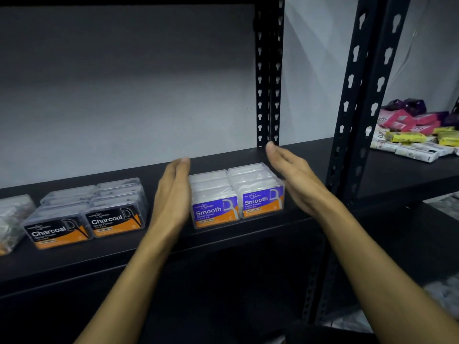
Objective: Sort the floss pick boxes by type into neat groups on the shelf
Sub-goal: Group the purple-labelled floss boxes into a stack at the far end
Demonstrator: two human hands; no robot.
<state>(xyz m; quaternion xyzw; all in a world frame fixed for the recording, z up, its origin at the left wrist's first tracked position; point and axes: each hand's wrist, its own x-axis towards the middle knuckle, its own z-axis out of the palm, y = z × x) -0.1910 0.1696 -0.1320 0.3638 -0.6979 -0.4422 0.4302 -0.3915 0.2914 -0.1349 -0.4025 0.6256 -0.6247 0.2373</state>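
The Smooth boxes (237,194) stand as one tight block on the black shelf (298,219), near its front edge and toward its right end, by the upright posts (269,70). The left hand (173,194) stands edge-up along the block's left side, its fingers (180,170) straight and held together, just beside or touching the boxes; contact cannot be told. The right hand (293,177) is held flat off the block's right side, fingers (275,155) straight and together, angled inward above the back right corner, with a small gap to the boxes. Neither hand grips anything.

The purple-labelled block is two columns wide; two front labels show, and about three or four boxes lie behind each other in every column, though the exact count is unclear.

Further left on the same shelf, well apart from the left hand, the Charcoal boxes (87,214) form a second block, also two columns wide with two black-and-orange labels facing front. At the shelf's left edge lies a blurred clear pack (12,219).

On the neighbouring shelf to the right sits a heap of pink, yellow and white packets (414,135).
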